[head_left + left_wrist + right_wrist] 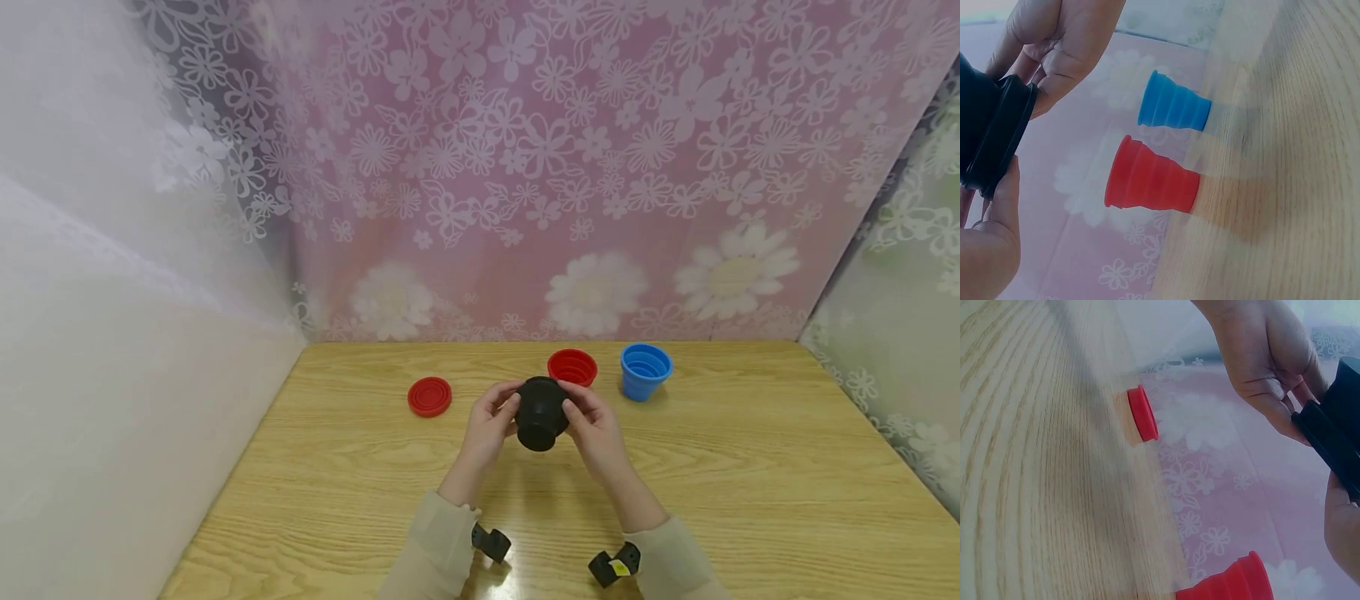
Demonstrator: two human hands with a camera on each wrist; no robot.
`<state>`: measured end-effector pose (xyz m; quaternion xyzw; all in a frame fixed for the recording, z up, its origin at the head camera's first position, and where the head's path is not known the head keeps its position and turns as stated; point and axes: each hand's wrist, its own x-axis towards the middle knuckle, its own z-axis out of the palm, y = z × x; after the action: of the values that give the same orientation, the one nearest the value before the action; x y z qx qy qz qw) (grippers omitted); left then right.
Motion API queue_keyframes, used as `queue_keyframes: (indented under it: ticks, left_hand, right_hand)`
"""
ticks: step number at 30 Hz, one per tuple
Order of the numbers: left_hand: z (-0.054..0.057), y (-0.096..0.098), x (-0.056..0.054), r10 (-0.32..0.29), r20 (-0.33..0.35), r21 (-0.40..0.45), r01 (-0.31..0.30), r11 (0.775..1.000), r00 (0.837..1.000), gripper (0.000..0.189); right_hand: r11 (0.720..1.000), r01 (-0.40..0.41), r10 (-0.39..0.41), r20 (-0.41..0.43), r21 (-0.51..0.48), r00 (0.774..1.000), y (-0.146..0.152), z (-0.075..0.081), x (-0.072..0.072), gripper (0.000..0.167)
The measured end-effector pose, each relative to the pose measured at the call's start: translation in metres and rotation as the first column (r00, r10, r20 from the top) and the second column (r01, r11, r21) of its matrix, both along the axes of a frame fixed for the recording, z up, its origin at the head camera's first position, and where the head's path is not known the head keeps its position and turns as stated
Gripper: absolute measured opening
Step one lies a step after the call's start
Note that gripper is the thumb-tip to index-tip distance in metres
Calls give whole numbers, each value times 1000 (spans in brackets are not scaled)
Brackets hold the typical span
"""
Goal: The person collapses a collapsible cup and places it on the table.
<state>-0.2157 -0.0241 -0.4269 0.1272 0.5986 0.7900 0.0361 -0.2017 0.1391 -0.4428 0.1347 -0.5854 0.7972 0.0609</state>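
- A pink backdrop [480,167] with white flowers stands behind a wood-grained table [315,508], and pale panels flank it on both sides.
- The black cup [542,408] is up off the table between the two hands, in front of the red cup [572,360], tilted so its narrow base faces the wearer and its wide rim points away.
- The left hand [489,423] grips one side of it and the right hand [597,427] the other, thumbs on the near side and fingers reaching behind; the hands are apart, with the cup between them.
- It looks light and probably soft-walled, like silicone; a drop would hardly break it, but a hard squeeze might buckle the wall.
- The dull surface suggests decent grip rather than slipperiness.
- The thick band at the rim, plain in the left wrist view, seems the stiffest part and the best hold, one hand on each side; pushing on the base could well fold the body.
- The red cup and blue cup [645,375] stand upright with stepped walls, while a flat red disc [430,397], perhaps a similar cup collapsed, lies to the left.
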Motion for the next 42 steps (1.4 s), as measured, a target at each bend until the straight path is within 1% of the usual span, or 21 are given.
queue_keyframes:
  ticks: [7,14,17,19,22,27,30,33,35,36,37,38,42]
  left_hand:
    - [-1,-1,-1,-6,-11,16,6,1000,1000,31]
    - [-3,-2,-1,-22,8,59,21,998,1000,33]
    - [-3,-3,-1,-28,5,73,28,997,1000,32]
    - [-4,-4,-1,-28,-6,62,28,998,1000,32]
    - [-6,-4,-2,-32,-41,38,33,999,999,31]
    - [-15,-2,-7,-26,-107,-7,26,1000,994,28]
    - [-20,-1,-9,-10,-125,-34,6,999,992,27]
    - [-22,-1,-9,-6,-151,-46,-1,999,989,26]
    - [-24,-2,-9,-14,-184,-46,6,999,983,25]
    - [-25,-2,-10,-19,-219,-48,9,999,976,24]
    - [-25,-3,-10,-24,-228,-45,14,999,973,23]
    - [-22,-3,-9,-27,-220,-54,15,998,975,22]
    - [-7,-3,-2,-19,-153,-77,7,997,988,19]
  right_hand:
    - [1000,-14,14,24,-4,1000,0,2,2,29]
    - [999,-40,40,-6,-18,999,0,2,2,27]
    - [999,-52,52,-5,-17,999,1,2,2,27]
    - [999,-48,48,5,-2,999,3,2,2,27]
    - [999,-20,19,35,32,999,4,2,1,27]
    - [993,60,-68,73,100,995,3,3,1,29]
    - [984,103,-114,66,144,991,1,3,1,32]
    - [976,133,-145,57,174,988,-1,4,1,31]
    - [972,147,-159,52,185,986,-2,4,1,29]
    - [970,153,-165,49,190,985,-2,4,1,28]
    - [968,157,-169,47,193,984,-2,4,1,28]
    - [968,161,-173,46,195,984,-3,4,1,27]
    - [967,158,-166,24,199,986,-4,3,0,27]
